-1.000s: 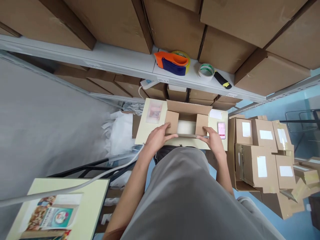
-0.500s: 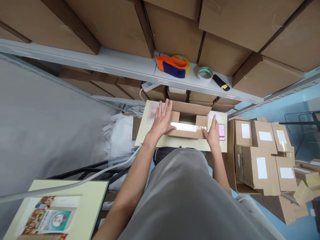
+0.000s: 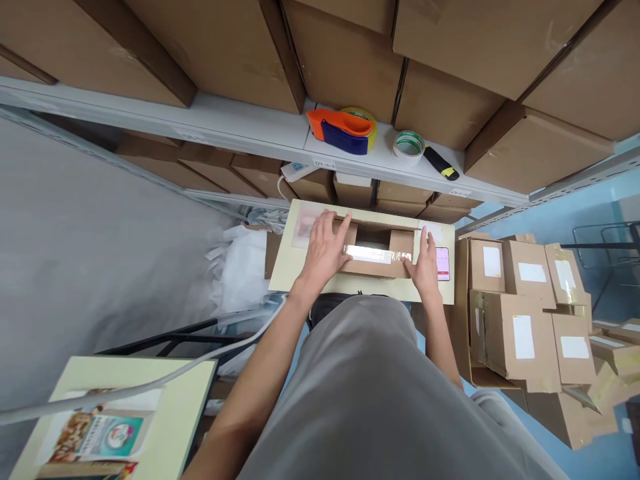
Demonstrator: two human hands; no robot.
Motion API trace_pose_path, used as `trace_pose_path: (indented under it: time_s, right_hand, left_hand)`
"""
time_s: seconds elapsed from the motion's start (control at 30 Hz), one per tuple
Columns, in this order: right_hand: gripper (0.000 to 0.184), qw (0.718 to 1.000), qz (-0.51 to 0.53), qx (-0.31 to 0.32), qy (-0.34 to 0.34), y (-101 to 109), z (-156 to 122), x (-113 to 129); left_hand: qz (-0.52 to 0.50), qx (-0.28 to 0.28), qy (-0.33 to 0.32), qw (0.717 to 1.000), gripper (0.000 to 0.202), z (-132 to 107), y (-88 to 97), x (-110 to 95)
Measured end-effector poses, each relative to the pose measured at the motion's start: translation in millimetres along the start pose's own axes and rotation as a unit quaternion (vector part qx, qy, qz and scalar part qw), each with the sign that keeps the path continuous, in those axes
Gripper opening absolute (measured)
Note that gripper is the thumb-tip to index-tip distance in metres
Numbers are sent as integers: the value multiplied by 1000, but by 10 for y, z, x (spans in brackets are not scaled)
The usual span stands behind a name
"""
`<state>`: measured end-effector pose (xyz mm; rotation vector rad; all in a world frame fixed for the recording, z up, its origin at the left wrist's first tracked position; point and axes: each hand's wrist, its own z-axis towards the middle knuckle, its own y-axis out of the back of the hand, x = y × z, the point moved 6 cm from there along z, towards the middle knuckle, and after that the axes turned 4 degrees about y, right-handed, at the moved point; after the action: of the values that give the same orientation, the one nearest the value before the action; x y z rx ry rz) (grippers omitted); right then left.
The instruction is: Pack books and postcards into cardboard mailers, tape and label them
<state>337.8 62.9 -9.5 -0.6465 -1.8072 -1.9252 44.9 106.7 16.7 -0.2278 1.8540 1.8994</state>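
A small cardboard box (image 3: 375,268) with its top open sits on the pale yellow table. Clear tape and a white strip show along its near edge, and the inside is dark. My left hand (image 3: 325,250) holds the left end, with the thumb on the near edge and the fingers reaching to the far side. At the opposite end, my right hand (image 3: 424,270) grips the box, thumb on the near corner and fingers stretched along the side. The far flap (image 3: 377,225) shows as a thin strip, nearly edge-on.
A phone (image 3: 443,264) lies right of the box on the table (image 3: 310,280). On the shelf above are an orange tape dispenser (image 3: 343,130), a tape roll (image 3: 409,147) and a black cutter (image 3: 441,164). Labelled cartons (image 3: 510,333) are piled at the right.
The far flap has swung from broadly visible to nearly edge-on. My left hand has shifted slightly, its fingers now at that flap's left end. My right hand stays at the right end.
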Motion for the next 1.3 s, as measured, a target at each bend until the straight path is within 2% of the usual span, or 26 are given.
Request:
trace_pose_path:
  time_s: [0.07,0.17,0.23,0.37,0.4,0.43,0.5,0.57,0.63,0.67,0.7,0.77,0.83,0.93,1.03,1.2,1.3]
  right_hand:
    - [80,1000,-2,-11,1,14,-1,-31]
    - [46,1000,-5,-8,20,12,-27,-58]
    - [33,1000,4,6,25,-19,-49,-72]
    - [33,996,86,-9,-37,-111,-41,-164]
    - [34,990,124,-20,-61,-144,-26,-203]
    - [35,982,168,-29,-86,-186,-7,-246]
    - [37,957,255,-38,-133,-284,31,-332]
    - [38,934,311,-37,-170,-376,62,-404]
    - [41,924,324,-43,-198,-429,84,-464]
    - [44,922,323,-45,-210,-445,93,-491]
    - [48,919,323,-46,-223,-458,103,-517]
    - [66,907,336,-35,-250,-482,127,-571]
    - [81,893,364,7,-265,-515,166,-606]
    - [75,868,416,119,-243,-587,228,-588]
    - [66,843,451,194,-220,-639,243,-568]
    - [64,827,477,186,-231,-675,217,-580]
    - [67,826,477,176,-242,-718,192,-509]
  left_hand:
    - [-2,-2,26,1000,86,-105,-24,-1]
    - [-49,11,77,996,42,-227,-116,81]
    - [-109,1,107,988,29,-252,-172,178]
    - [-256,-39,182,949,19,-170,-317,485]
    - [-296,-49,218,929,20,-145,-376,591]
    - [-338,-60,260,902,32,-128,-446,703]
    - [-430,-66,352,829,70,-127,-630,910]
    - [-522,-28,427,738,100,-158,-854,1033]
    - [-591,31,463,660,117,-191,-1036,1065]
    - [-612,53,466,636,123,-200,-1088,1066]
    - [-625,64,464,625,126,-201,-1114,1068]
    - [-632,65,449,628,128,-182,-1114,1074]
    - [-626,69,430,647,120,-145,-1087,1059]
    - [-632,90,386,666,98,-85,-1053,979]
    - [-660,105,354,655,82,-76,-1059,880]
    - [-685,126,364,619,83,-132,-1151,749]
    - [-680,109,384,615,82,-188,-1127,783]
